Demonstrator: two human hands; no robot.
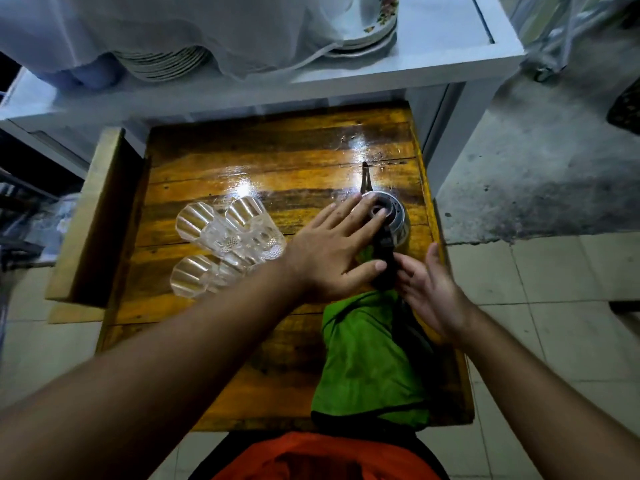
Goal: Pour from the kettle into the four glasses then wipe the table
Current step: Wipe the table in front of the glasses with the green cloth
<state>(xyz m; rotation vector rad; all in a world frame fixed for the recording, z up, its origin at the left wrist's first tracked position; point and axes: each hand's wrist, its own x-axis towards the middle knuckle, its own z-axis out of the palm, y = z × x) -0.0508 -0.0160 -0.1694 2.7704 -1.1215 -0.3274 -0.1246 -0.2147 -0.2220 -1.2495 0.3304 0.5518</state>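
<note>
A metal kettle (pixel 398 220) stands at the right side of the wooden table (pixel 263 168), its spout (pixel 365 178) pointing away from me. My left hand (pixel 329 254) lies flat over it, fingertips resting on the lid. My right hand (pixel 433 289) is at the black handle (pixel 386 268), fingers apart and just touching it, not wrapped around. Three clear ribbed glasses (pixel 221 233) stand clustered left of the kettle; my left wrist hides whatever is behind them. A green cloth (pixel 370 358) lies on the near right part of the table, under the handle.
The table's far surface shines wet (pixel 356 147). A white counter (pixel 398 74) with stacked plates (pixel 166 64) under a thin cloth overhangs the far edge. A wooden board (pixel 90 216) stands along the left side. Tiled floor (pixel 554 306) lies to the right.
</note>
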